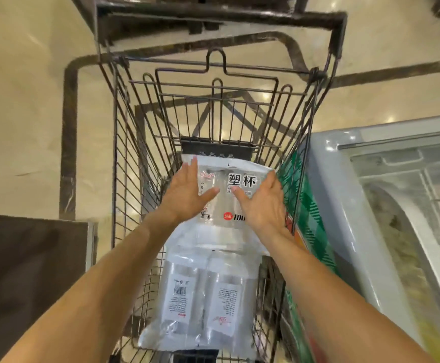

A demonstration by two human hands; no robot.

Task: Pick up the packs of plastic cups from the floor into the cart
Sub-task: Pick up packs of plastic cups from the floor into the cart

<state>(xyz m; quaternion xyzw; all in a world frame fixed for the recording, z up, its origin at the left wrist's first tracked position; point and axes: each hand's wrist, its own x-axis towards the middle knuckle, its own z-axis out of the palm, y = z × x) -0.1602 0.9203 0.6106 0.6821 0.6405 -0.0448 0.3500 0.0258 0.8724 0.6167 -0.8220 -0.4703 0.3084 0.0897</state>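
Inside the wire cart (124, 163), the left hand (187, 191) and right hand (262, 203) press flat, fingers straight, settling one pack of cups (228, 195) atop another pack (203, 297).

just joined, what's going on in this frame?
A person is loading packs of plastic cups into a wire shopping cart. The left hand and right hand lie flat, fingers straight, on the far pack inside the basket. A second pack lies in the cart nearer the camera. A chest freezer stands to the cart's right. No pack shows on the visible floor.
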